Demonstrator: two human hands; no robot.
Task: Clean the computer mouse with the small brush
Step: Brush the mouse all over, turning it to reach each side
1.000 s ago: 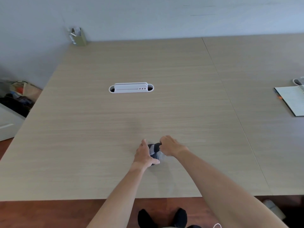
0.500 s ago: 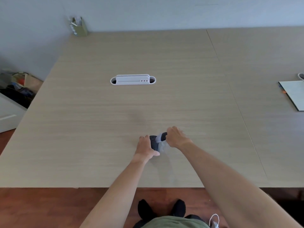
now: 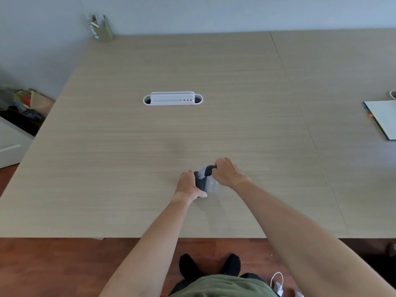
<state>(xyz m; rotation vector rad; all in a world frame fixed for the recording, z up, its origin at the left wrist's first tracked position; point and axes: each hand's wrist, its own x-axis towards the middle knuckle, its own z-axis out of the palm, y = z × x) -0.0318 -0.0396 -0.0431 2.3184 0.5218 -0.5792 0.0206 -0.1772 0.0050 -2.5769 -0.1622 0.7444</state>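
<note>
A dark computer mouse [image 3: 201,182] lies on the wooden table [image 3: 192,129], near its front edge. My left hand [image 3: 188,185] grips the mouse from the left side and covers part of it. My right hand [image 3: 227,171] holds a small brush [image 3: 207,170] with a dark handle and pale bristles. The bristles rest on the top of the mouse. A blurred pale patch sits just right of the mouse, and I cannot tell what it is.
A white cable-port cover [image 3: 172,99] sits in the table's middle. A green pen holder [image 3: 102,27] stands at the far left corner by the wall. An open notebook [image 3: 383,117] lies at the right edge. Bags [image 3: 23,108] lie on the floor left.
The brush in my right hand has shifted slightly over the mouse top. My left hand has kept its hold on the mouse. The camera view has tilted a little.
</note>
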